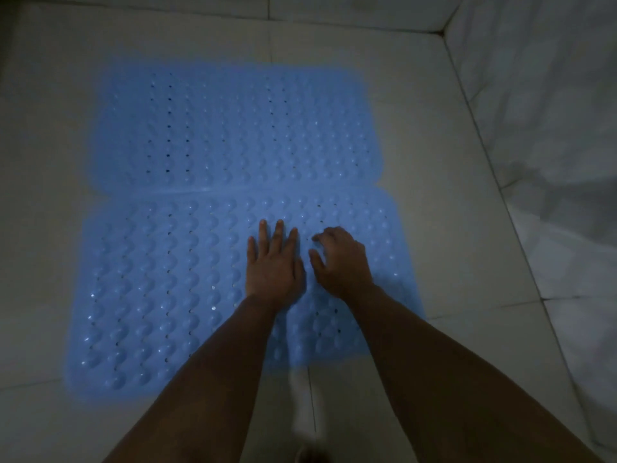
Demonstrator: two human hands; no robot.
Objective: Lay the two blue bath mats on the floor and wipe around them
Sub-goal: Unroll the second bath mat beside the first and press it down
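Two blue bath mats with rows of bumps and small holes lie flat on the pale tiled floor, edge to edge. The far mat [233, 128] sits toward the back wall. The near mat [150, 289] lies just in front of it, and their long edges meet in a seam across the middle. Both my hands rest on the near mat's right half. My left hand [273, 262] lies flat, palm down, fingers stretched out. Beside it, my right hand [340, 259] touches the mat with its fingers curled under. Neither hand holds anything.
Pale floor tiles [434, 162] with grout lines surround the mats. A marbled white wall [551, 111] rises along the right side and meets the back wall at a corner at the top right. The room is dim.
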